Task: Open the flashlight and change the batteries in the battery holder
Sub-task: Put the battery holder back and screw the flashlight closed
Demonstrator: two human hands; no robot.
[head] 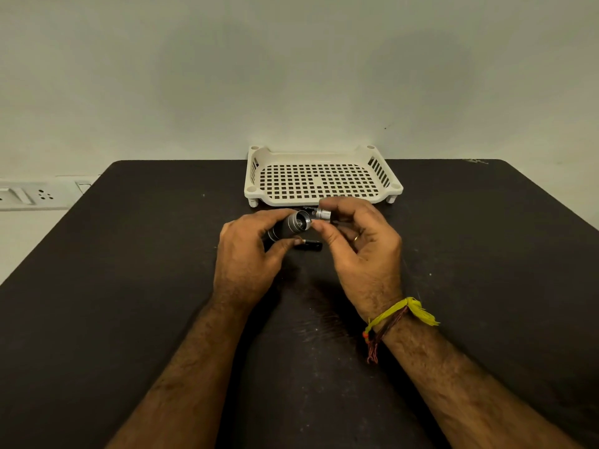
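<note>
My left hand (248,254) grips a short dark flashlight body (293,226) with silver rings, its open end turned toward the right. My right hand (359,251) pinches a small silver end cap (323,214) just beside that opening, a little apart from it. A black battery (310,245) lies on the dark table (129,270) right below the flashlight, partly hidden by my left thumb. Another dark battery-like piece (309,209) peeks out behind the cap; most of it is hidden.
A white perforated plastic tray (324,202) on short legs stands at the table's far edge, just behind my hands, against a plain wall. A wall socket panel (32,194) sits off the table's left side.
</note>
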